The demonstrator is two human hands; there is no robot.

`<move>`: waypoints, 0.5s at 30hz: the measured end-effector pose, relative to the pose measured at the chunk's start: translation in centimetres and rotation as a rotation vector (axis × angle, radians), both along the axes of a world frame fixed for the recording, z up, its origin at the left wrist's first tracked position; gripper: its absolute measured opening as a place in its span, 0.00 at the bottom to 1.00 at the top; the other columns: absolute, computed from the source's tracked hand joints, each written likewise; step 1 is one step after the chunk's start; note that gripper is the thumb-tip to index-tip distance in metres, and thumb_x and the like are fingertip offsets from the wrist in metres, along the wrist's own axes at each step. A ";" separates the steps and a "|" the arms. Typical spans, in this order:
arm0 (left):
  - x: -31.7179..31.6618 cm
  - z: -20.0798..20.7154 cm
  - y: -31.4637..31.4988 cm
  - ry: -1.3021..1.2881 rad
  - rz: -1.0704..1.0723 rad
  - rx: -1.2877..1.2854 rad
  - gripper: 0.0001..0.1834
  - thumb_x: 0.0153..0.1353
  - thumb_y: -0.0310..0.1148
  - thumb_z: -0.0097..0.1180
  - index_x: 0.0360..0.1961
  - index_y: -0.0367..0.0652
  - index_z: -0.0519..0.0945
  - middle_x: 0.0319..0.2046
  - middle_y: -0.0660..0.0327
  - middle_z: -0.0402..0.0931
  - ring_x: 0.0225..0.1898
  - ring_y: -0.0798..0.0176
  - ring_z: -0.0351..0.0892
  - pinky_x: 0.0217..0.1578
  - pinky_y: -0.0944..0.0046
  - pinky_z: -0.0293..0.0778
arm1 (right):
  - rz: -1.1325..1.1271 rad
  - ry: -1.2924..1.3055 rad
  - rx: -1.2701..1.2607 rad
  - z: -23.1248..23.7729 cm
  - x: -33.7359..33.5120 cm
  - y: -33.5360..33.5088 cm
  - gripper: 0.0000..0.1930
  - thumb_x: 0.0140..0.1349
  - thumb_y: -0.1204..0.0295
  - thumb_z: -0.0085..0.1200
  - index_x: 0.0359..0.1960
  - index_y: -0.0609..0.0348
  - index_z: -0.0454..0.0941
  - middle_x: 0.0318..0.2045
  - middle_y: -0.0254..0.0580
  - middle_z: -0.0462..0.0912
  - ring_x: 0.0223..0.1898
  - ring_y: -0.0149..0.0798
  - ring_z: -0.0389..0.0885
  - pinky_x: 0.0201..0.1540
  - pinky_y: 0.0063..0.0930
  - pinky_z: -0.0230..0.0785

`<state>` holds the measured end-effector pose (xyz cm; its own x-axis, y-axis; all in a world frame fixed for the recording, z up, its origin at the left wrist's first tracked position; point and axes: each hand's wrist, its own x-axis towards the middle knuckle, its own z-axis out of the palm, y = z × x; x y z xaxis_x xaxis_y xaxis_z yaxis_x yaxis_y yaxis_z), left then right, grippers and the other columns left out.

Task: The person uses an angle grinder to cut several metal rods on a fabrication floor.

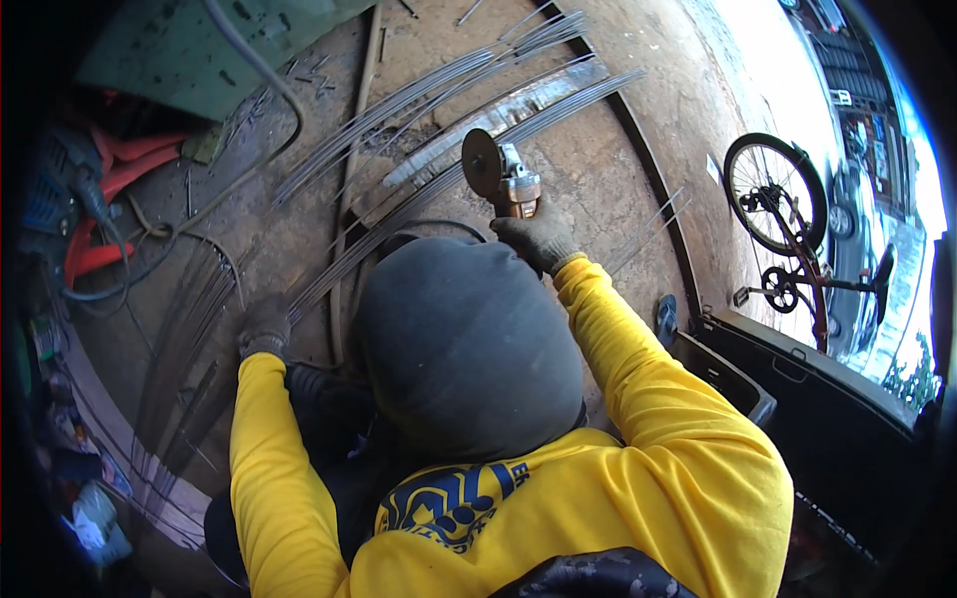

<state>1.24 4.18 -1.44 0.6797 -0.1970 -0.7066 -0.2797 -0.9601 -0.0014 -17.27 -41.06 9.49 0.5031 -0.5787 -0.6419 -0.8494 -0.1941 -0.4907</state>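
My right hand (541, 237), in a grey-brown work glove, is closed around the body of an angle grinder (519, 191). The grinder's dark round disc (481, 162) is raised over the steel rods (399, 221), apart from my left hand. My left hand (264, 327), gloved too, closes at the near-left end of that rod bundle; its fingers are dim. Both arms wear yellow sleeves (618, 334). Between them a large rounded dark grey form (469, 339) hides part of the ground and rods.
A worn metal strip (493, 122) and another rod bundle (389, 125) lie beyond. At left are a machine with red parts (125, 164), a cable (264, 75) and a green panel (204, 55). A bicycle (783, 204) and a black-framed panel (797, 399) stand right.
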 end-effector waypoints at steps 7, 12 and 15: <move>0.8 3.1 -11.0 0.155 -0.025 -0.101 0.21 0.71 0.45 0.45 0.58 0.52 0.81 0.59 0.47 0.78 0.59 0.40 0.78 0.61 0.45 0.72 | -0.076 -0.097 -0.014 -1.0 -1.4 0.1 0.42 0.43 0.54 0.75 0.59 0.62 0.74 0.51 0.54 0.84 0.53 0.51 0.84 0.58 0.41 0.74; 0.0 2.0 -13.6 0.060 0.190 -0.287 0.26 0.68 0.49 0.52 0.66 0.57 0.73 0.59 0.47 0.78 0.60 0.38 0.77 0.62 0.44 0.71 | -0.008 0.017 0.000 -0.6 -1.2 0.3 0.45 0.42 0.52 0.76 0.61 0.62 0.72 0.52 0.55 0.84 0.55 0.53 0.83 0.60 0.41 0.74; 0.1 0.4 -9.9 0.086 0.070 -0.218 0.28 0.67 0.51 0.52 0.67 0.58 0.71 0.59 0.45 0.78 0.61 0.37 0.75 0.63 0.44 0.69 | 0.001 0.016 -0.030 -1.6 -1.7 0.1 0.45 0.42 0.51 0.75 0.61 0.62 0.72 0.53 0.56 0.83 0.56 0.54 0.82 0.61 0.42 0.73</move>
